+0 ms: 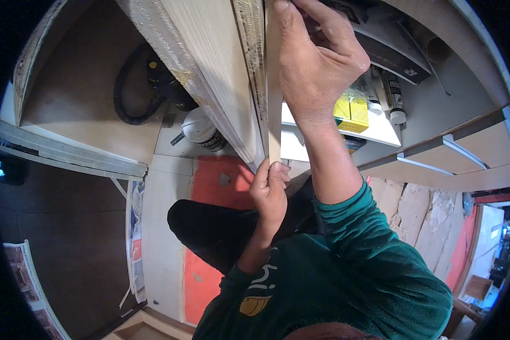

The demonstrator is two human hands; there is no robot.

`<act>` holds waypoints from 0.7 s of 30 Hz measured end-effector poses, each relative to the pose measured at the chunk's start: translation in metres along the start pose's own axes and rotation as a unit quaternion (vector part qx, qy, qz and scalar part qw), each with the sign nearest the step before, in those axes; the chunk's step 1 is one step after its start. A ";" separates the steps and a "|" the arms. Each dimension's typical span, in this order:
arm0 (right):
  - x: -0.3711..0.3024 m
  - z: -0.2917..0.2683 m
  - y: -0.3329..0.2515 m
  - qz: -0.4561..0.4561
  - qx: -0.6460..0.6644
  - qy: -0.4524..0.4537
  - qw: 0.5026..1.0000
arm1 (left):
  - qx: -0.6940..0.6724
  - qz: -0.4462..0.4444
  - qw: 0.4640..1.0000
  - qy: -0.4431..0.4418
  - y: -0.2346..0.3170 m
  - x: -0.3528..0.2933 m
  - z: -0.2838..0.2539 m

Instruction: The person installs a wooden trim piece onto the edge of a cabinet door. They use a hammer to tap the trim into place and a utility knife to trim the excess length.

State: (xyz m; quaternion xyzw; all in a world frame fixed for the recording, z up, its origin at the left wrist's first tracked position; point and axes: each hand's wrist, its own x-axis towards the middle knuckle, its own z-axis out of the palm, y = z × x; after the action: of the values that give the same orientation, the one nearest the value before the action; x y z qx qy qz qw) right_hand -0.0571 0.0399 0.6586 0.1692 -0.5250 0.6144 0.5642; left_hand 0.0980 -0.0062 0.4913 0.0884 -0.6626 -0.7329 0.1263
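Observation:
A thin pale wood strip [273, 96] runs lengthwise along the raw plywood edge [254, 51] of a wooden panel. My left hand [269, 195] is closed around the strip's near end, thumb on top. Higher up, my right hand [322, 73] is closed at the strip's far part, with thumb and fingers bent at the top of the picture; its fingertips are partly cut off there. Left of the strip stands a broad light wooden panel [207, 45] with a grey, rough edge. Whether the strip touches the plywood edge all along cannot be seen.
On the left are a black hose [119, 93] and a white-lidded can [201, 127]. To the right, a yellow box [354, 110], tubes [395, 96] and a dark flat box [388, 51] lie near drawers [464, 150]. Below is a red floor patch [221, 175].

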 end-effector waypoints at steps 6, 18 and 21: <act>-0.001 -0.001 -0.008 0.017 -0.066 -0.003 0.998 | 0.001 0.002 1.000 -0.003 0.000 0.002 -0.001; -0.007 -0.009 -0.014 0.038 -0.020 -0.027 0.999 | 0.015 -0.019 1.000 0.009 -0.011 0.011 -0.010; -0.009 -0.011 -0.010 0.037 -0.011 -0.025 0.999 | 0.011 -0.006 1.000 0.003 -0.012 0.011 -0.010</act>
State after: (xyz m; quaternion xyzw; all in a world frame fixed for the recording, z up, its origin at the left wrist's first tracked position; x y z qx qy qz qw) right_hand -0.0418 0.0422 0.6515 0.1592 -0.5517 0.6246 0.5293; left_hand 0.0903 -0.0182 0.4792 0.0960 -0.6700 -0.7258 0.1227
